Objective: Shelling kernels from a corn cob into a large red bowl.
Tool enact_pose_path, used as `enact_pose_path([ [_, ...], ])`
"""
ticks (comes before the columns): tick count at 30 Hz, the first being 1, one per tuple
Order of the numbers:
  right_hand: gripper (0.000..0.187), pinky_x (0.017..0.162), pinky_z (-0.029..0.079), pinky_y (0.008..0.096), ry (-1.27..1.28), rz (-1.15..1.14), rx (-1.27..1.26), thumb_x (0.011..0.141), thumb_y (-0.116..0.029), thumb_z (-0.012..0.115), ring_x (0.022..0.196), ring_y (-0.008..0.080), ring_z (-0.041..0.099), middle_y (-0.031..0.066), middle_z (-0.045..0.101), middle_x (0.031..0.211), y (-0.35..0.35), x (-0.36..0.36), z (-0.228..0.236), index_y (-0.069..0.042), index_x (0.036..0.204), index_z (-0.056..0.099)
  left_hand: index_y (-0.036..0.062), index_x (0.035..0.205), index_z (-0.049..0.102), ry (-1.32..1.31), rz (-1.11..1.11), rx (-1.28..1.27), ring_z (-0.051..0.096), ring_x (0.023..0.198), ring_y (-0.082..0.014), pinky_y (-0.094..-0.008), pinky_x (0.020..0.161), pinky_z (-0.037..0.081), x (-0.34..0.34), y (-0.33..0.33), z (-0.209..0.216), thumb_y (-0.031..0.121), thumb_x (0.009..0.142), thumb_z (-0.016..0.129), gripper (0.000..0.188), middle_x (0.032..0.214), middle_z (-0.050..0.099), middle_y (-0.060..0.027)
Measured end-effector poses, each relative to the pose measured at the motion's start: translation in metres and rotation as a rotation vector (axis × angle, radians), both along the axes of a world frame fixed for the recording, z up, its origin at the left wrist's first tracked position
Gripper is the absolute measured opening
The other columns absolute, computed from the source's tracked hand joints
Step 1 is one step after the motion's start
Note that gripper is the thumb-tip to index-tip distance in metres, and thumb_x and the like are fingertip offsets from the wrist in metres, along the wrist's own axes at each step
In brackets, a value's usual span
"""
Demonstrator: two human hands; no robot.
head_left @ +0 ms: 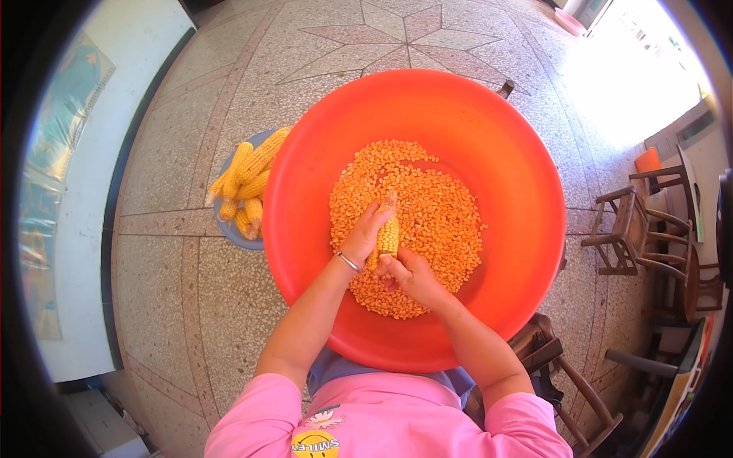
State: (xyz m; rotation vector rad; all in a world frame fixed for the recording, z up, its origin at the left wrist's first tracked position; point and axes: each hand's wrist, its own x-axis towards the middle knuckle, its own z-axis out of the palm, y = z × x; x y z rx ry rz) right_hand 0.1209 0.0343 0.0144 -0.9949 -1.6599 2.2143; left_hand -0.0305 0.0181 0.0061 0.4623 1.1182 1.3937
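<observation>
An ear of corn (389, 235) is held over the middle of a wide red basin (496, 137). My left hand (365, 233), with a bracelet at the wrist, is wrapped round the upper part of the ear. At its lower end my right hand (411, 275) is closed, thumb and fingers pressed against the cob. Loose corn kernels (439, 221) cover the basin's bottom beneath both hands. Several whole ears of corn (252, 175) lie piled in a blue basin (240, 237), left of the red one.
Wooden chairs (626, 225) stand at the right, and another wooden chair (561, 366) is close by my right elbow. A pale wall (114, 99) runs along the left. The floor (229, 282) is speckled stone. A pink basin (569, 21) sits near the bright doorway.
</observation>
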Motion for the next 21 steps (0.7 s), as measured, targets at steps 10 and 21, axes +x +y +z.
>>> enact_pose_path([
  [10,0.041,0.069,0.051,0.0307,0.142,-0.049,-0.352,0.091,-0.037,0.049,0.081,0.0134,0.054,0.0043,0.055,0.094,0.005,0.001,0.012,-0.004,0.115,0.048,0.0096,0.108,0.048,-0.249,0.057,0.049,0.057,0.062,-0.0128,-0.0263,0.056,0.052,-0.001,-0.002,0.01,0.036,0.087,0.051,0.034,0.08,0.057,-0.0077],
  [21,0.044,0.065,0.051,0.0274,0.101,0.055,-0.274,0.08,-0.034,0.067,0.077,0.0106,0.053,0.0018,0.053,0.087,0.004,0.001,0.014,-0.008,0.107,0.046,0.0077,0.109,0.048,-0.122,-0.075,0.076,0.056,0.066,-0.0114,-0.024,0.058,0.049,0.013,-0.002,0.01,0.033,0.087,0.051,0.034,0.081,0.057,-0.0066],
])
